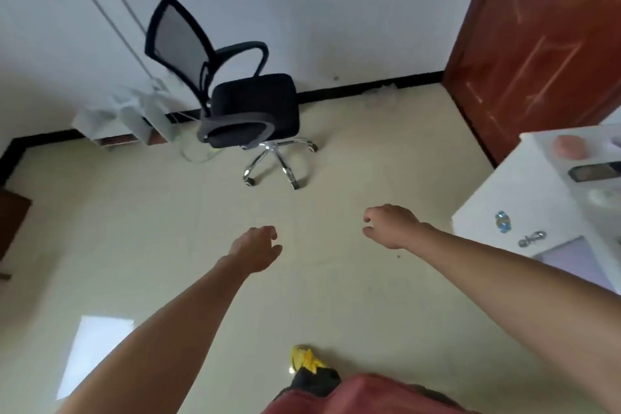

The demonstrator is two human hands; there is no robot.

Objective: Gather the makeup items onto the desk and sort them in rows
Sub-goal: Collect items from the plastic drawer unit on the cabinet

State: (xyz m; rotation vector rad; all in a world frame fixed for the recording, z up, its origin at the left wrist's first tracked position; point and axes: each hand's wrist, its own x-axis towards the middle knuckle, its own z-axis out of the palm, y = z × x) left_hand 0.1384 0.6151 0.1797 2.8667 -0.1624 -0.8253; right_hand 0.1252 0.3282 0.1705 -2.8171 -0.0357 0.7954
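Presently, left hand (pixel 257 247) and right hand (pixel 391 227) hang loosely curled, empty, beside the white rectangular worktop (pixel 504 202). Likely poised to gather items.

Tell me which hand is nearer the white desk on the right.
Right. The right hand hangs just left of the white desk, not touching it; the left hand is farther left, over the beige floor.

One left hand (pixel 257 247), one right hand (pixel 391 225) (two in all), one chair (pixel 248 111), one door (pixel 544 44), one desk (pixel 531 178).
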